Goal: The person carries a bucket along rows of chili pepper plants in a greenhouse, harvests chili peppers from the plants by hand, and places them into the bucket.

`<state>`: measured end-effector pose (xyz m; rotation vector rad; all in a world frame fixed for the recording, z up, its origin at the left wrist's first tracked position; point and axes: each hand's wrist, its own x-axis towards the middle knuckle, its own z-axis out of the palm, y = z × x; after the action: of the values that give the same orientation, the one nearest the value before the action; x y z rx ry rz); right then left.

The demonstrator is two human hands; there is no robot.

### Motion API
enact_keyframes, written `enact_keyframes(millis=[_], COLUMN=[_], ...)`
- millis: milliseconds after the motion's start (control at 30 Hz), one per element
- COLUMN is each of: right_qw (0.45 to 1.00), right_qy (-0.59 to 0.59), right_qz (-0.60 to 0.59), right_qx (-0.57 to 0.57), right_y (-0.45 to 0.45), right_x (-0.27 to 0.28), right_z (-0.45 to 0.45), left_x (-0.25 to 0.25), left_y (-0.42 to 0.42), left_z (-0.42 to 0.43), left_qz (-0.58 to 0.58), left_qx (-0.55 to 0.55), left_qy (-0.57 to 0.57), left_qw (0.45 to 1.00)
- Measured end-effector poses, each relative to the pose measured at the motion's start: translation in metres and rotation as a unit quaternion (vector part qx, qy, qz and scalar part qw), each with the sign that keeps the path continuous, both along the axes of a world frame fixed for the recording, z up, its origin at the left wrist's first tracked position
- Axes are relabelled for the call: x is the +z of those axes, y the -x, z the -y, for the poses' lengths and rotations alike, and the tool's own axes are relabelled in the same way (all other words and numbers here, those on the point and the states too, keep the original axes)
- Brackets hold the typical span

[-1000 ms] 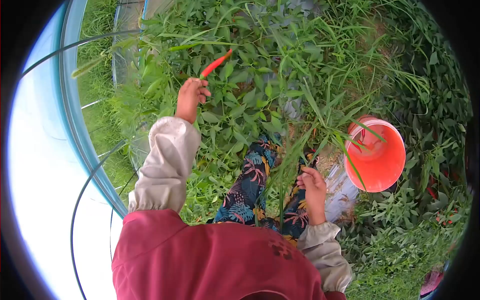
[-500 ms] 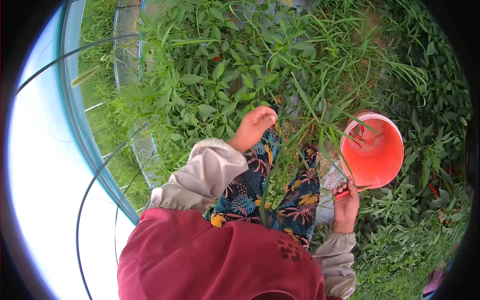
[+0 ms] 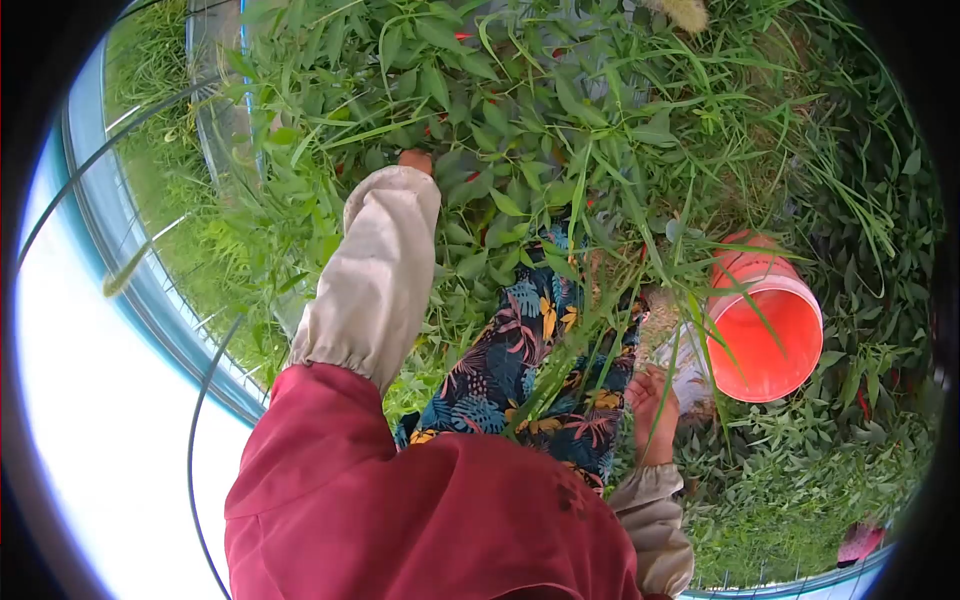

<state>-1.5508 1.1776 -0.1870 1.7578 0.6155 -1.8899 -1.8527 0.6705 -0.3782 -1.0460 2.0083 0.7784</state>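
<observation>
My left hand (image 3: 416,160) reaches into the leafy pepper plants (image 3: 470,120); only a bit of it near the wrist shows, and leaves hide the fingers. Small red peppers (image 3: 472,176) peek out among the foliage close to it. Low on the right, my right hand (image 3: 653,405) is beside my patterned trouser leg, just left of the bucket, with its fingers curled and partly behind grass blades. Whether it holds anything is too small to tell. The red bucket (image 3: 765,345) leans with its mouth towards me, and grass blades cross its rim.
Long grass blades (image 3: 640,210) rise between my legs and the bucket. At the left are a curved clear film wall (image 3: 100,220) and thin dark hoops. Dense dark-leaved plants (image 3: 870,200) fill the right side. A pink item (image 3: 860,543) lies at the lower right.
The left hand, first holding a red pepper, came towards my right hand and is now in the plants. My right hand held a red pepper by the bucket and has since moved left, away from it.
</observation>
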Motion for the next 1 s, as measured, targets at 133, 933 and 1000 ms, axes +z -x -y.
enact_keyframes(millis=[133,933,1000], right_qw=[0.998,0.998,0.998], right_qy=[0.037,-0.005,-0.010], right_qz=[-0.031,0.001,0.004], right_qx=[0.042,0.061,0.062], right_y=[0.040,0.025,0.023], right_x=[-0.002,-0.016,-0.017], right_z=[0.044,0.040,0.041], left_x=[0.001,-0.021,0.012], left_y=[-0.010,-0.014,-0.008], left_z=[-0.027,0.018,-0.008], left_qz=[0.002,-0.260,-0.240], left_qx=[0.254,0.409,0.403], left_qy=[0.032,-0.200,-0.184], left_qw=[0.967,0.852,0.864])
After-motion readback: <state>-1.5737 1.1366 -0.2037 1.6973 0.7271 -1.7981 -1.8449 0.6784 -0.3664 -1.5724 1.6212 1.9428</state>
